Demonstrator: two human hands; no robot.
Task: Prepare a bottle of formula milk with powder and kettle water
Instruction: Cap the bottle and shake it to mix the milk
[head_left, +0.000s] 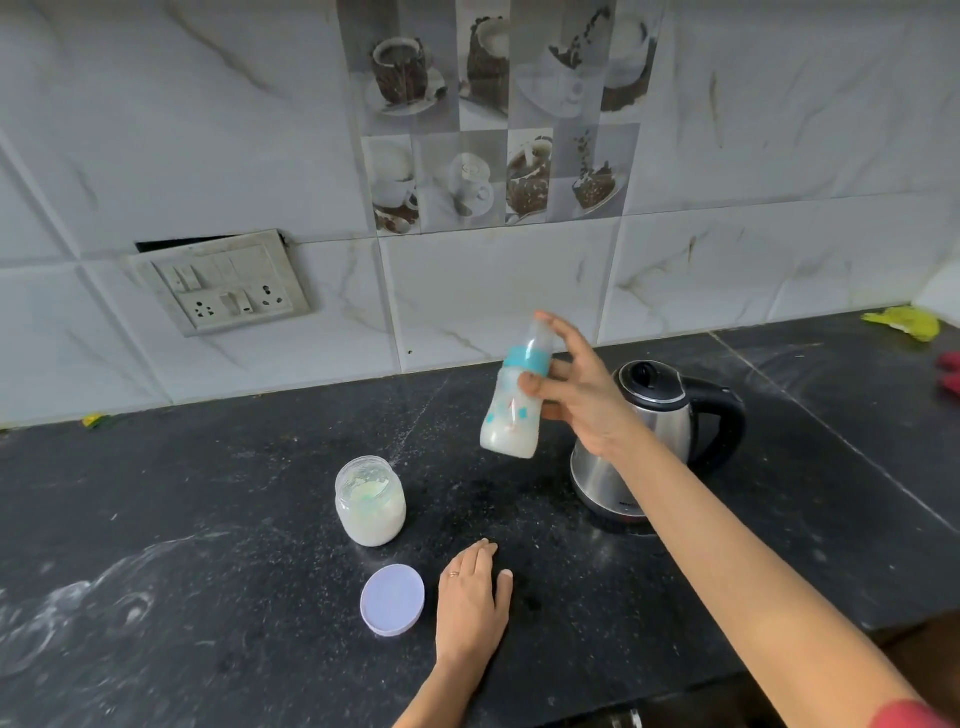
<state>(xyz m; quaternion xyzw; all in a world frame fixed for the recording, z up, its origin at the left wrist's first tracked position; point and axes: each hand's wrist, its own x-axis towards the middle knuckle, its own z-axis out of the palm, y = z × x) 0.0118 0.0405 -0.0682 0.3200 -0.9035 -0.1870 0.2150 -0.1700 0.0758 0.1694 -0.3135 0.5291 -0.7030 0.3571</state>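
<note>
My right hand (576, 395) holds a baby bottle (511, 410) in the air above the black counter, tilted, with a teal collar, a clear cap and white milk in its lower part. One finger reaches up over the bottle's top. Just behind my right wrist stands a steel kettle (654, 441) with a black lid and handle, lid down. An open glass jar of white powder (370, 501) stands left of the bottle. Its pale lilac lid (392, 600) lies flat near the front. My left hand (472, 597) rests palm down on the counter beside the lid, holding nothing.
The dark stone counter (208, 519) is dusted with white powder at the front left. A switch and socket plate (223, 283) sits on the tiled wall. A yellow-green cloth (904, 322) and something red (950, 371) lie at the far right.
</note>
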